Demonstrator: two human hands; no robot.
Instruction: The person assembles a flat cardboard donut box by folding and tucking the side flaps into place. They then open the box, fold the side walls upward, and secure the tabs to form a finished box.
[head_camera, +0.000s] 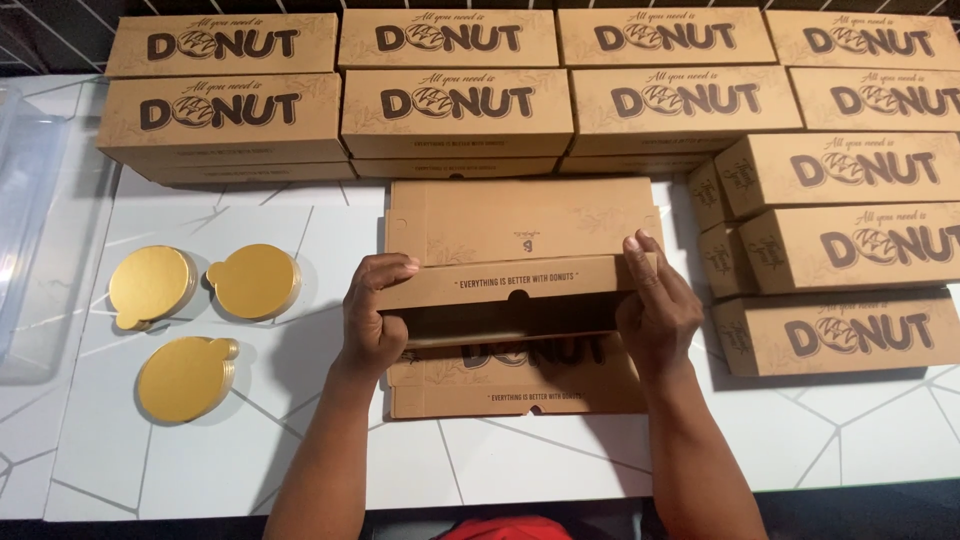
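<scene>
A white tabletop with thin grey lines is seen from above. Its far edge is lined with stacked, closed brown cardboard boxes, and a second stack of the same boxes is set along the right side. A clear plastic container is seen at the left edge, only partly in view.

In the middle of the tabletop a half-folded brown cardboard box is held, its long flat lid panel lying open toward the far boxes and its front flap lying flat toward the person. One long wall is raised, so that a dark hollow is shown beneath it.

The left end of the raised wall is gripped by the left hand, whose fingers are curled over the top edge. The right end is gripped by the right hand, with its fingers bent over the same edge. Both forearms are rested low over the near side of the tabletop.

To the left of the box, well apart from it, three small stacks of round gold cake boards with little tabs are laid in a loose triangle.
</scene>
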